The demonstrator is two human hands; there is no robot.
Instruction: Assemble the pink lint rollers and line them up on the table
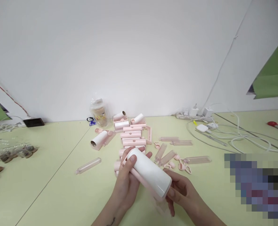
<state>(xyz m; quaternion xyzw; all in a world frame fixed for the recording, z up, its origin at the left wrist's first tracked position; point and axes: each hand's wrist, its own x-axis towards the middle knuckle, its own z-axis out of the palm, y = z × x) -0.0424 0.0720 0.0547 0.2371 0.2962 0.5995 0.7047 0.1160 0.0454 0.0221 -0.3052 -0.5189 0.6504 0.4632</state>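
Observation:
A white lint roller (151,172) with a pale pink holder along its side lies slanted across my hands, its near end lower and to the right. My left hand (129,180) is closed around the upper end, thumb on the white roll. At the lower right end, my right hand (180,191) grips the edge with thumb and fingers. A clear part hangs blurred below that end. Just behind my hands, several pink holders (134,142) lie stacked in a column, partly hidden by my left hand.
Clear pink handles (197,160) and small pink loops (184,167) lie to the right, another clear handle (89,165) to the left. A white roll (100,139) lies behind it. Back right are cables (242,138) and a power strip (193,117); a plastic-wrapped jar (99,113) stands by the wall.

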